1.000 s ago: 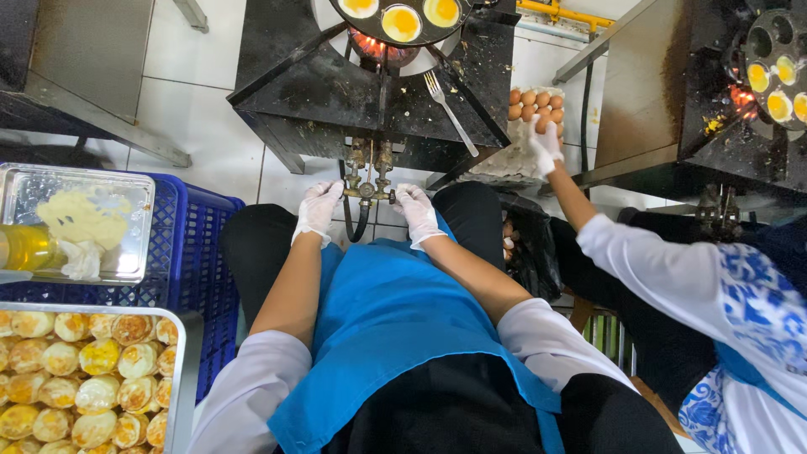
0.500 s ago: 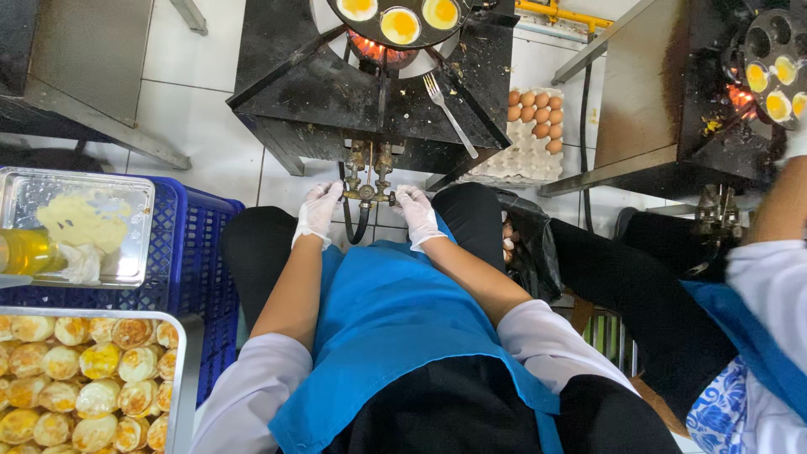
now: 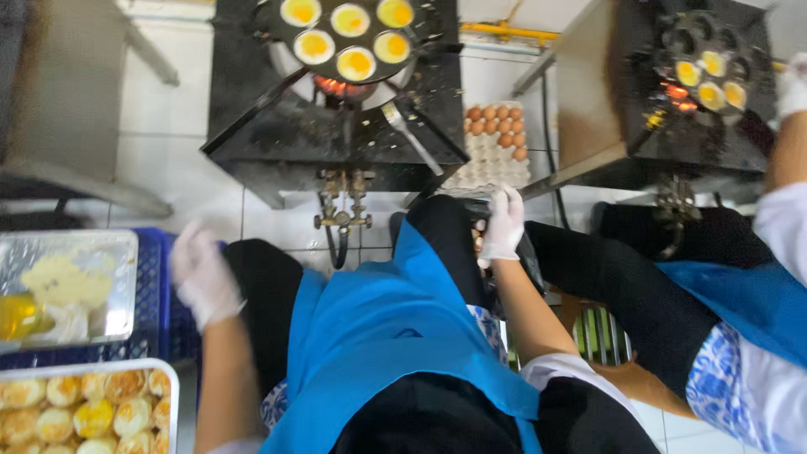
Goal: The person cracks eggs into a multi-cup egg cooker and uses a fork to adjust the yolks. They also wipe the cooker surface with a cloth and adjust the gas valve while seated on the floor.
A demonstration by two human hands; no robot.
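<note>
Here, both hands are seen gloved in thin white material, and neither is closed on anything. The left hand (image 3: 202,273) is blurred, held out over the left knee with its fingers loosely spread, just beside the blue plastic crate (image 3: 164,324). The right hand (image 3: 504,223) is stretched forward past the right knee, fingers extended and slightly apart, close to the grey egg tray (image 3: 492,172) stocked with brown eggs at its far end. A bright blue apron (image 3: 395,345) is draped over dark trousers. Straight ahead, a black metal stove (image 3: 336,139) is set, with a glowing burner under a round dimpled pan (image 3: 349,34) in which five eggs are cooking, yolks yellow. A metal spatula (image 3: 412,139) is laid on the stove top, and brass gas valves (image 3: 340,202) hang from its front edge. At left, a shallow steel tray (image 3: 126,244) holds pale scraps, and a second tray (image 3: 168,370) is packed with golden round cakes. At right, a co-worker's gloved hand (image 3: 792,84) is raised by another dimpled pan (image 3: 714,63).
</note>
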